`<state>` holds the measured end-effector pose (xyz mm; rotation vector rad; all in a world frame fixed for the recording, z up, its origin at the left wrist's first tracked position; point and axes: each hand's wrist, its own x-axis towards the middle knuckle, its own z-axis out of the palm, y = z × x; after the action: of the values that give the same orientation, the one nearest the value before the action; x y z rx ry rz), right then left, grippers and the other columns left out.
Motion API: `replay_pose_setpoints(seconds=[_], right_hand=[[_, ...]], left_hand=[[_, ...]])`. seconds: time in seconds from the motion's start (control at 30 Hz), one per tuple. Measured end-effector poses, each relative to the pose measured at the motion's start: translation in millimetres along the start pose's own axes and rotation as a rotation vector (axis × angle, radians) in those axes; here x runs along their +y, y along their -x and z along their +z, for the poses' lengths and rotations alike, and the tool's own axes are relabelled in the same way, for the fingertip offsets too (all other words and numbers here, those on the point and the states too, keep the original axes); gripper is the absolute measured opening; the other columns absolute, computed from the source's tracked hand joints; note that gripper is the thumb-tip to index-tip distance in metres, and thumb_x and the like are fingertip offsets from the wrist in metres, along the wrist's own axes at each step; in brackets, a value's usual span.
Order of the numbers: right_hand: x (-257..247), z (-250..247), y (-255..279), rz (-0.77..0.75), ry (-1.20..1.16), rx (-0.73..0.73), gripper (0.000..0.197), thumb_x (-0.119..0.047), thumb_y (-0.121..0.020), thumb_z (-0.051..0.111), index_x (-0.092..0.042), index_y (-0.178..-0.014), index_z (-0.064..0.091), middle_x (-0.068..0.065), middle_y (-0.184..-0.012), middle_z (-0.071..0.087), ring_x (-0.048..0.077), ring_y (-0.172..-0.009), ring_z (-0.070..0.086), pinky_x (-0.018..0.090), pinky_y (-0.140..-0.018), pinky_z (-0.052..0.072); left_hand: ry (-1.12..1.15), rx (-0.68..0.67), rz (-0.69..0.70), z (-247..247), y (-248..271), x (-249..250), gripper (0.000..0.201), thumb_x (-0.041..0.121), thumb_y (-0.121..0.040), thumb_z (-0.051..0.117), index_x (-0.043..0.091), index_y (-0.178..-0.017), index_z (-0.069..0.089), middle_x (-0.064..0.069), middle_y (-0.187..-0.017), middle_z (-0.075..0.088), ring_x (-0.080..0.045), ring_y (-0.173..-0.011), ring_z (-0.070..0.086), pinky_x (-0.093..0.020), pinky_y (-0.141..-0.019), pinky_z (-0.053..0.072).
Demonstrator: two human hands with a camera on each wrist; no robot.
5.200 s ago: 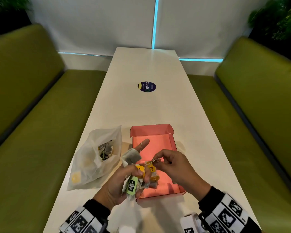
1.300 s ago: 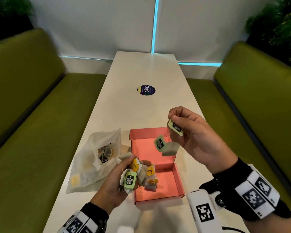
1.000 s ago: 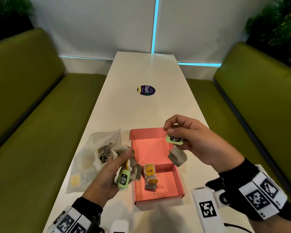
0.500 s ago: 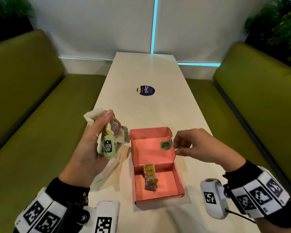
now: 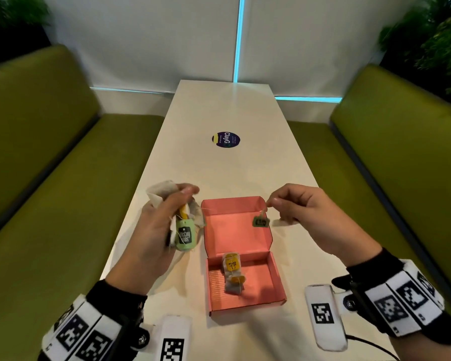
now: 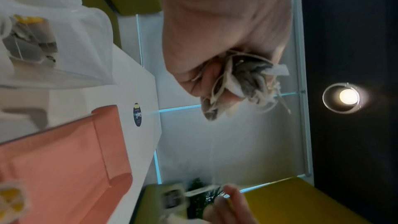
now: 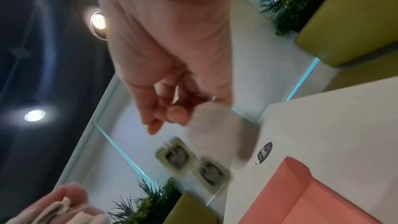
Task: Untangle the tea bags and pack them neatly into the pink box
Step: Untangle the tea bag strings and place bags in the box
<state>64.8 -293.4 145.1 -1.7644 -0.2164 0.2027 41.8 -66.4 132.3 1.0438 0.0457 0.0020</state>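
The pink box [image 5: 274, 277] lies open on the white table, lid flap to the far side. Inside it lie tea bags with yellow tags [image 5: 232, 272]. My left hand [image 5: 172, 217] is raised left of the box and grips a tangled bundle of tea bags [image 6: 247, 81], from which a green tag [image 5: 185, 234] hangs. My right hand [image 5: 270, 203] hovers over the lid's right edge and pinches a string. A small green tag [image 5: 260, 222] dangles from that string. In the right wrist view a blurred tea bag [image 7: 215, 125] and two green tags [image 7: 176, 156] hang under the fingers [image 7: 172, 111].
A clear plastic bag [image 6: 64, 23] holding more tea bags lies on the table left of the box [image 6: 64, 159]. A round dark sticker [image 5: 225, 139] is stuck mid-table. Green benches [image 5: 50, 178] flank the table on both sides, and the table's edges are close to both hands.
Over the last second the hands drew apart: the left lifted the bundle leftward off the box, and the right came down to the lid's right edge with its freed tea bag.
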Motion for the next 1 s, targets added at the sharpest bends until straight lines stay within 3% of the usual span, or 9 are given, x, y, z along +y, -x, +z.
replay_pose_setpoints(seconds=[0.13,0.23,0.3,0.43,0.57,0.7,0.83,0.9,1.0], right_hand=[[-5,5,-1,0.030,-0.071,0.048,0.015,-0.002,-0.090,0.052,-0.004,-0.079,0.062,-0.012,-0.056,0.058,0.001,-0.043,0.035,0.014,-0.043,0.029],[-8,9,1,0.026,-0.022,0.044,0.015,-0.001,-0.089,0.054,-0.004,-0.078,0.063,-0.012,-0.052,0.058,0.000,-0.039,0.036,0.011,-0.041,0.024],[-9,11,2,0.032,-0.025,0.031,0.015,-0.002,-0.088,0.056,-0.005,-0.076,0.065,-0.011,-0.053,0.058,0.000,-0.038,0.037,0.010,-0.041,0.025],[-13,13,4,0.042,-0.100,0.014,0.013,-0.003,-0.085,0.058,-0.004,-0.074,0.067,0.005,-0.061,0.053,0.000,-0.036,0.032,0.010,-0.038,0.025],[-13,15,5,0.048,-0.135,0.015,0.011,-0.004,-0.081,0.061,-0.004,-0.073,0.068,-0.003,-0.049,0.047,0.002,-0.037,0.029,0.012,-0.038,0.023],[-17,14,7,0.035,-0.157,-0.008,0.010,-0.006,-0.080,0.060,-0.004,-0.073,0.066,-0.009,-0.044,0.049,0.000,-0.035,0.031,0.011,-0.037,0.024],[-19,13,6,0.029,-0.206,-0.024,0.012,-0.015,-0.072,0.062,-0.004,-0.074,0.067,-0.009,-0.042,0.048,0.002,-0.037,0.028,0.012,-0.038,0.022],[-18,13,6,0.030,-0.224,-0.027,0.010,-0.020,-0.068,0.066,-0.011,-0.068,0.071,-0.010,-0.043,0.046,0.005,-0.040,0.023,0.014,-0.038,0.020],[-15,13,5,0.038,-0.252,-0.024,0.004,-0.015,-0.070,0.073,-0.015,-0.066,0.073,-0.008,-0.044,0.042,0.006,-0.042,0.021,0.015,-0.040,0.018]], left_hand=[[-0.128,-0.014,-0.088,0,-1,-10,0.026,0.032,-0.073,0.060,0.010,-0.060,0.052,-0.002,-0.050,0.055,-0.013,-0.042,0.055,-0.019,-0.042,0.044],[-0.265,-0.063,-0.126,1,-1,-16,0.034,0.046,-0.070,0.072,0.014,-0.059,0.063,-0.007,-0.059,0.060,-0.016,-0.047,0.055,-0.024,-0.049,0.045],[-0.341,-0.056,-0.104,3,-2,-21,0.028,0.038,-0.066,0.078,0.013,-0.061,0.067,-0.009,-0.065,0.062,-0.014,-0.050,0.050,-0.025,-0.052,0.041],[-0.372,0.025,-0.063,8,-5,-31,0.029,0.019,-0.061,0.082,0.008,-0.063,0.055,-0.003,-0.056,0.055,-0.013,-0.049,0.050,-0.024,-0.055,0.039],[-0.427,-0.079,-0.048,18,0,-30,0.004,0.010,-0.074,0.073,0.012,-0.077,0.071,0.003,-0.066,0.065,-0.010,-0.060,0.056,-0.019,-0.057,0.046],[-0.456,-0.119,-0.051,24,2,-32,0.015,0.009,-0.076,0.072,0.021,-0.084,0.073,0.010,-0.077,0.073,0.000,-0.072,0.065,-0.012,-0.067,0.050],[-0.475,-0.126,-0.057,31,5,-35,0.013,0.014,-0.076,0.073,0.020,-0.087,0.071,0.017,-0.070,0.071,0.007,-0.066,0.062,-0.007,-0.058,0.046],[-0.432,-0.138,-0.068,34,6,-35,0.011,0.011,-0.078,0.070,0.010,-0.089,0.071,0.010,-0.066,0.070,0.003,-0.061,0.063,-0.009,-0.054,0.046],[-0.383,-0.153,-0.075,36,6,-36,0.012,0.006,-0.078,0.069,0.003,-0.090,0.072,-0.009,-0.074,0.072,-0.009,-0.069,0.068,-0.013,-0.062,0.050]])
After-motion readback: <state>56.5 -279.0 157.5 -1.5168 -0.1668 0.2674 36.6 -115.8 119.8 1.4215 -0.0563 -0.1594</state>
